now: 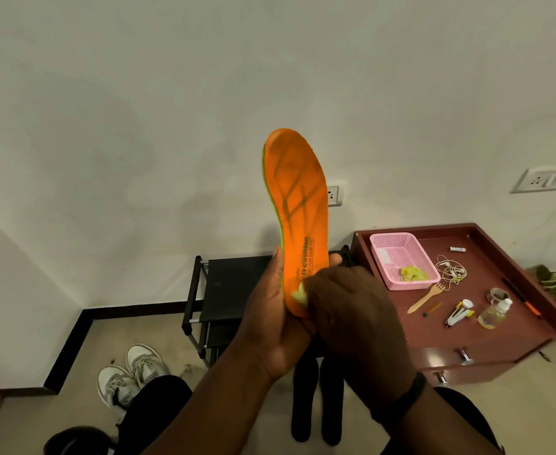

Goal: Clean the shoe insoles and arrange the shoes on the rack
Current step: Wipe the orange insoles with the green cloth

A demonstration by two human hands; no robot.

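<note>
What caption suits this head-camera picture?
Left hand holds an orange insole upright while right hand wipes its heel with a yellow cloth.

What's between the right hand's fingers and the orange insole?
Head view: a small yellow cloth, pinched by the right hand against the heel end of the orange insole, which the left hand holds upright.

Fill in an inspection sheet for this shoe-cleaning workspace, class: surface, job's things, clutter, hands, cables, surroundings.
Surface: maroon cabinet top, beige floor.
Job's things: orange insole held upright; yellow cloth against its heel; grey-white sneakers and two black insoles on the floor; black rack.
Clutter: pink basket, wooden fork, small bottle.
Hands: left hand grips the insole; right hand pinches the cloth.
Cables: white earphone cord.
Surroundings: white wall, wall sockets.
</note>
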